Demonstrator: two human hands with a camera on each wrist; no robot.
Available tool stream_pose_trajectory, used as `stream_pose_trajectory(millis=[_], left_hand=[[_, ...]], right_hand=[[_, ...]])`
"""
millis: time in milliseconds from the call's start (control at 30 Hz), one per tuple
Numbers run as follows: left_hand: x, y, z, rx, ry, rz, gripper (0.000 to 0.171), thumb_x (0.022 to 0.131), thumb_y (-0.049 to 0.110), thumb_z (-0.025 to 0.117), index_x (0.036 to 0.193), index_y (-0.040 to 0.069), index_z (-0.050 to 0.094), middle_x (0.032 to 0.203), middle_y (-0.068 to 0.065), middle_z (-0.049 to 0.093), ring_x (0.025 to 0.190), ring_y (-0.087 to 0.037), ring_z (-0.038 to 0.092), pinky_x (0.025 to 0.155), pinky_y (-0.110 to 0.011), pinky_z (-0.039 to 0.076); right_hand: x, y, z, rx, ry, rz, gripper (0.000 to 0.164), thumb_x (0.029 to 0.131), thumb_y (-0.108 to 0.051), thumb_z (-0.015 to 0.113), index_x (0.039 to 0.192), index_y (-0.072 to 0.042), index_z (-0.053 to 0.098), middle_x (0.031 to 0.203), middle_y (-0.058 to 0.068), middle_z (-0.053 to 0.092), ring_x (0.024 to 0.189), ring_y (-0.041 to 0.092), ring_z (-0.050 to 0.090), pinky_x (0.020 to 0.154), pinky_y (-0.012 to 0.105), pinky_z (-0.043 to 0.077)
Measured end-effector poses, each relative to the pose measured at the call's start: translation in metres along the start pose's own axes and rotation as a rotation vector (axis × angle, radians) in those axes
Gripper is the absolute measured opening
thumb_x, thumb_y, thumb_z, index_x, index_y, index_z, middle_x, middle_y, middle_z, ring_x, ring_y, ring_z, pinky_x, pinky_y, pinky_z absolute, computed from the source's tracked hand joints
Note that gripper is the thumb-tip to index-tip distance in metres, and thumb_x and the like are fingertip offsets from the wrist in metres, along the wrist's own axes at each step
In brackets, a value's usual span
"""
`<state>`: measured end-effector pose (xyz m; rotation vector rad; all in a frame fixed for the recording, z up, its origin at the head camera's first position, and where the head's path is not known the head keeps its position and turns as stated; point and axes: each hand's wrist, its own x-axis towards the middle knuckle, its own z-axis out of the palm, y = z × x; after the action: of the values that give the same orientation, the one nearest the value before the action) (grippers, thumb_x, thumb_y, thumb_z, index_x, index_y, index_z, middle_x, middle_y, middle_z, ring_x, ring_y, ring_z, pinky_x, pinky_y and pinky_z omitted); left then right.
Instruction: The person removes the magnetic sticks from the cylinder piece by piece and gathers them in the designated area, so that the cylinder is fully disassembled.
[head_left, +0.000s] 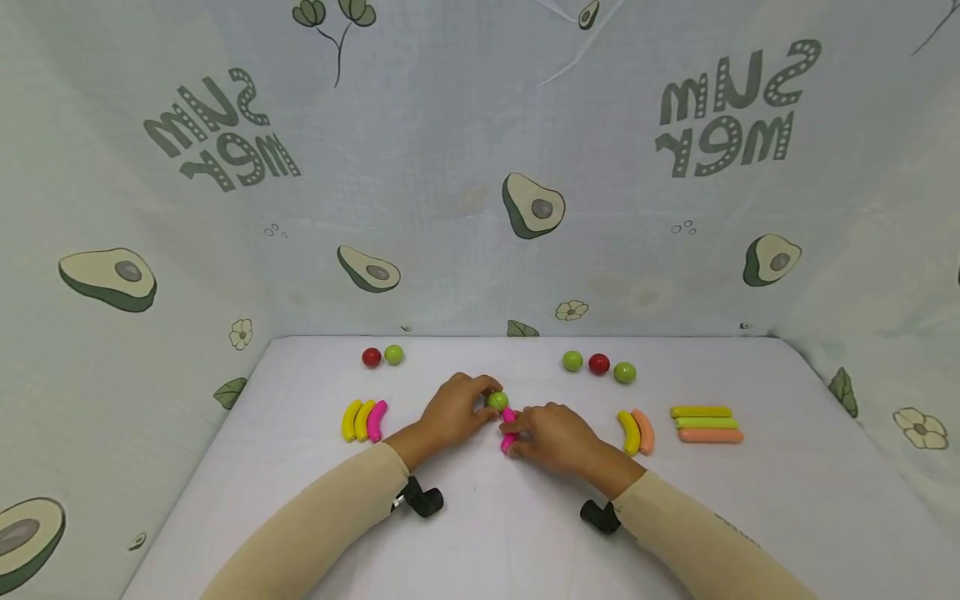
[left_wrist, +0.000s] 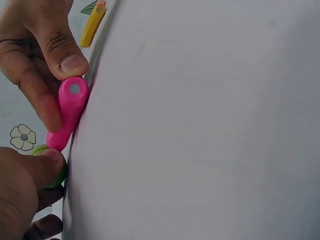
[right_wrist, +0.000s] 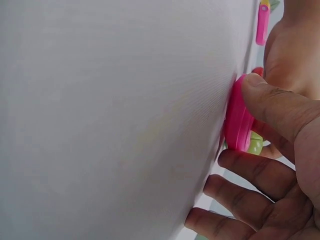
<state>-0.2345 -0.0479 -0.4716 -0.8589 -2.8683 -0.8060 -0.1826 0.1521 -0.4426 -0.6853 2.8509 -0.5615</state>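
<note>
In the head view my left hand [head_left: 455, 409] pinches a small round green toy fruit [head_left: 497, 401] between thumb and index finger, over the middle of the table. Just right of it my right hand [head_left: 557, 437] pinches a curved pink toy banana [head_left: 508, 442]. The banana's far end meets or nearly meets the green fruit. From the left wrist, the pink banana [left_wrist: 73, 107] stands above the green fruit [left_wrist: 61, 172], its lower end against it. The right wrist view has my thumb and fingertips on either end of the pink banana [right_wrist: 239, 117], which lies on the cloth.
Left of the hands lie two yellow bananas [head_left: 363, 421] and a pink one [head_left: 377, 422]. Behind are red [head_left: 371, 357] and green [head_left: 393, 355] fruits, with a similar row [head_left: 598, 364] at right. A yellow-orange pair [head_left: 629, 432] and straight sticks [head_left: 707, 423] lie right.
</note>
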Motion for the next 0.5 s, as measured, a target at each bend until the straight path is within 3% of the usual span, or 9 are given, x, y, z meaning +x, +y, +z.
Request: stream_pose_trajectory(millis=[267, 500], left_hand=[[0.0013, -0.0028, 0.0021, 0.017, -0.011, 0.02, 0.034, 0.094, 0.023, 0.077, 0.126, 0.016, 0.068, 0.105, 0.005, 0.07, 0.105, -0.021, 0.059, 0.089, -0.038, 0.05], [0.0001, -0.0035, 0.0026, 0.005, -0.025, 0.01, 0.034, 0.096, 0.024, 0.074, 0.129, 0.017, 0.067, 0.108, 0.004, 0.069, 0.108, -0.021, 0.058, 0.091, -0.04, 0.05]], right_hand=[[0.0003, -0.002, -0.0018, 0.011, -0.005, 0.011, 0.033, 0.083, -0.027, 0.087, 0.114, -0.017, 0.081, 0.101, -0.004, 0.075, 0.096, 0.021, 0.066, 0.096, 0.048, 0.048], [0.0007, -0.0011, -0.0002, 0.012, 0.003, 0.012, 0.032, 0.083, -0.028, 0.087, 0.114, -0.018, 0.081, 0.106, -0.001, 0.076, 0.107, 0.027, 0.067, 0.1, 0.051, 0.047]])
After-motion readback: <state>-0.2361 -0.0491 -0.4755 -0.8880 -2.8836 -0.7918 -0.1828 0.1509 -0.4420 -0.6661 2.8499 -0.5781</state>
